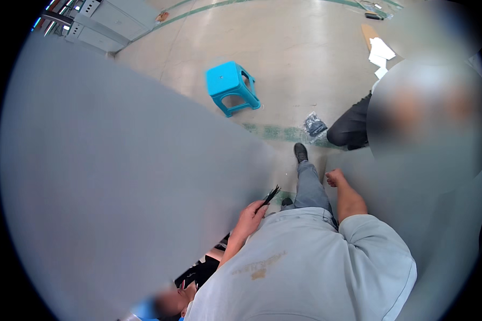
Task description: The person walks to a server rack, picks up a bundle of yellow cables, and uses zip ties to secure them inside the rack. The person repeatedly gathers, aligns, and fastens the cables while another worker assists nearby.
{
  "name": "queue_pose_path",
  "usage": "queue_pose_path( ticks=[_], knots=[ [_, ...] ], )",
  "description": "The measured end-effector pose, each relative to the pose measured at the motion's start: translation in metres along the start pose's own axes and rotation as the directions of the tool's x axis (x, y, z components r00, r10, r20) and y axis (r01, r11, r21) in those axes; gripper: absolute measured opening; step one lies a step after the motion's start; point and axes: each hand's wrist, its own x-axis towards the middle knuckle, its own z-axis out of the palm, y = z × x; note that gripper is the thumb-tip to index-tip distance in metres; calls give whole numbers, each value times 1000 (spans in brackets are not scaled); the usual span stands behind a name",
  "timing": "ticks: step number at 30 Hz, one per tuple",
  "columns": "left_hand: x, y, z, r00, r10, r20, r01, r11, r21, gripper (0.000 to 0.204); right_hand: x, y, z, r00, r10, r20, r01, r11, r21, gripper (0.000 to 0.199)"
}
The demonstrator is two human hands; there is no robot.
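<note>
I judge the bundle of thin black strips (273,193) to be light and springy, its smooth strands apt to slide past one another or fan out, so I would grip it firmly around the gathered end and leave the splayed tips free. On my view it sits in the left hand (248,219), fingers closed round its near end with the tips poking forward, while the right hand (335,178) hangs well apart to the right of it, fingers curled in and nothing visible in its grasp
</note>
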Motion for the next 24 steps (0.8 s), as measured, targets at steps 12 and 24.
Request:
queue_pose_path(
  ticks=[12, 24],
  knots=[
    [133, 84, -52, 977, -201, 66, 212, 915, -343, 23, 38, -56, -38, 989, 77, 122, -70, 995, -68, 24],
    [167, 24, -40, 987, -161, 12, 126, 725, -677, 15, 69, -264, -29, 953, -127, 275, 300, 512, -805, 23]
  ],
)
